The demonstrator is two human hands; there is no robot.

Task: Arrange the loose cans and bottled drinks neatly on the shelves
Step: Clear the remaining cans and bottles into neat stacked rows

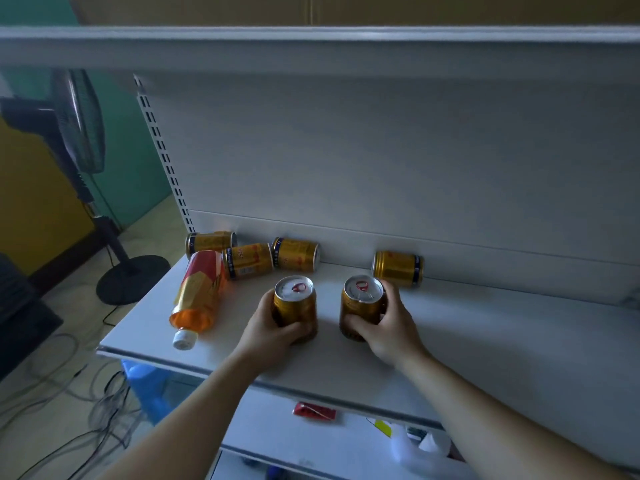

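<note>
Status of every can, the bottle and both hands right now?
left hand: gripping left can
left can: upright, held
right hand: gripping right can
right can: upright, held
bottle: lying down, capped
corner can: lying
can beside bottle: lying
middle back can: lying
rightmost back can: lying

Both bare forearms reach forward from the lower corners, across the front edge of the white shelf (485, 341), converging slightly. The left hand (273, 329) grips the left gold metal can (295, 303), an upright cylinder with a silver pull-tab lid; its thumb curls across the near side and its palm lies against the can's left flank. The right hand (391, 329) grips the right gold metal can (362, 303) in mirror fashion, fingers wrapped round the far right side.
</note>
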